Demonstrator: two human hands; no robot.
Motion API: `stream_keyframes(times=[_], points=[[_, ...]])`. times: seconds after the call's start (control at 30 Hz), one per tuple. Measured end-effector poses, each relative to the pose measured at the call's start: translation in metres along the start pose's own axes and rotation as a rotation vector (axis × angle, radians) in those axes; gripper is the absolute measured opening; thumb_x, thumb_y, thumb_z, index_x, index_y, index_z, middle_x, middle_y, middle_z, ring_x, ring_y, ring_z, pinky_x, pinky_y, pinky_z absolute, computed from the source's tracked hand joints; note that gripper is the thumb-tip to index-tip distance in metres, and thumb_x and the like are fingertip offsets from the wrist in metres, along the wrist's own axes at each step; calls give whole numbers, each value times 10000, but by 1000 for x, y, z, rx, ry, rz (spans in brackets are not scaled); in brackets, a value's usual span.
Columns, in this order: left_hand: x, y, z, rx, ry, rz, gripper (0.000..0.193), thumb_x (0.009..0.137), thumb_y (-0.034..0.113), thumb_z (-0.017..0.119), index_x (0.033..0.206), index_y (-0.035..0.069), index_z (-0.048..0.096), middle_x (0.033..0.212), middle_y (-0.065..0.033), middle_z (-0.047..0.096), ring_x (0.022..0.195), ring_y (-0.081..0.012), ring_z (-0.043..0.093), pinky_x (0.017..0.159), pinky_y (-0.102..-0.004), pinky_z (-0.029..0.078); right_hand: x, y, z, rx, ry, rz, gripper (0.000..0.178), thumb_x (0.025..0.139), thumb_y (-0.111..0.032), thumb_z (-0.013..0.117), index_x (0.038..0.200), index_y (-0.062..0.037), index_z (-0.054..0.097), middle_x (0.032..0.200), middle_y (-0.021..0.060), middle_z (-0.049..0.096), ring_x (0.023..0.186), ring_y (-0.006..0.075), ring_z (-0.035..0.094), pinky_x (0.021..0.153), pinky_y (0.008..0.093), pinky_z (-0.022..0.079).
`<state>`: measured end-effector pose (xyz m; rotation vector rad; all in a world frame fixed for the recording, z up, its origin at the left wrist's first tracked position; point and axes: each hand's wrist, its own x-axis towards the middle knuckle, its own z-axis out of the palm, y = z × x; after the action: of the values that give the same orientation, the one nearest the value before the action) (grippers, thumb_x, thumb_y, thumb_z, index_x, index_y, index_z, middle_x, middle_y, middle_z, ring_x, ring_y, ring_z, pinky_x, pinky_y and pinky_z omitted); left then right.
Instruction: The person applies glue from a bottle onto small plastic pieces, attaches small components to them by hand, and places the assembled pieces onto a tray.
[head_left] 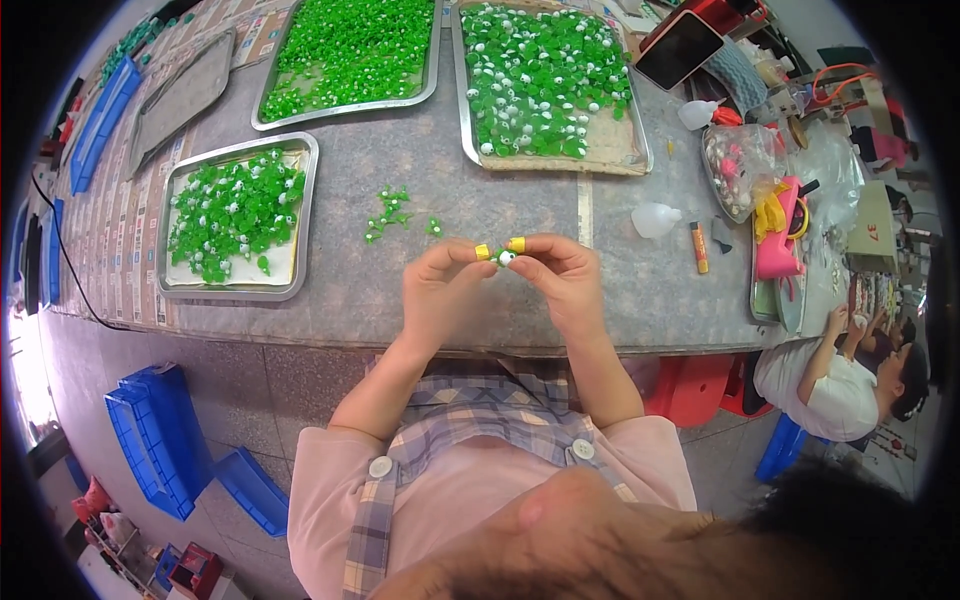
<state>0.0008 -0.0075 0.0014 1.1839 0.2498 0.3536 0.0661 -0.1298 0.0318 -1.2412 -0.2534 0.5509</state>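
My left hand (pixel 440 290) and my right hand (pixel 562 285) meet over the near part of the table, both in a pinch. Yellow tape wraps a fingertip on each. Between the fingertips is a small green piece with a white ball-like head (pixel 507 258) bearing dark spots. The right finger and thumb press on the white head, while the left fingertips close at its green side. Just beyond my hands lie a few loose green sprigs with white dots (pixel 388 215) and a single smaller one (pixel 434 228).
A metal tray (pixel 310 180) of green-and-white pieces stands at left. Farther back are a tray (pixel 262 122) of tiny green parts and another (pixel 560 166) of white-headed pieces. At right lie a translucent bulb (pixel 655 219), glue stick (pixel 699 248) and pink tape dispenser (pixel 778 250). Another person (pixel 830 385) sits at right.
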Motion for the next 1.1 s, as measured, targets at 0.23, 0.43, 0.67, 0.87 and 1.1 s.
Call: stream_keyframes(times=[0.23,0.43,0.67,0.87,1.1], points=[[-1,8,1,209,28,79,99,619,-46,598,694,2,556,735,-44,550,680,-104,509,606,-205,395,-3,4,-4,53,26,27,114,666,22,586,779,8,571,783,103,583,668,116,540,607,207,434],[-1,8,6,245,42,60,85,623,-34,601,682,1,550,698,-43,551,657,-104,511,578,-207,400,-7,6,0,63,81,20,100,687,12,574,786,19,578,763,76,579,685,97,533,613,185,425],[1,10,1,298,-52,12,69,661,-27,575,721,-13,543,718,-48,542,659,-100,508,579,-196,403,-6,1,-6,2,49,79,141,673,5,586,813,10,571,767,79,578,652,100,525,596,199,421],[2,18,2,398,-142,72,63,673,-34,569,725,-26,534,718,-55,528,645,-100,484,559,-201,381,-3,-5,-11,30,-43,168,158,708,-23,562,861,15,562,801,55,562,729,84,510,644,179,402],[6,20,4,578,-155,234,85,641,-19,597,685,-8,525,679,-60,528,621,-129,495,548,-222,384,-4,5,-17,58,-84,173,186,718,-53,561,888,21,551,809,55,567,715,80,506,635,186,398]])
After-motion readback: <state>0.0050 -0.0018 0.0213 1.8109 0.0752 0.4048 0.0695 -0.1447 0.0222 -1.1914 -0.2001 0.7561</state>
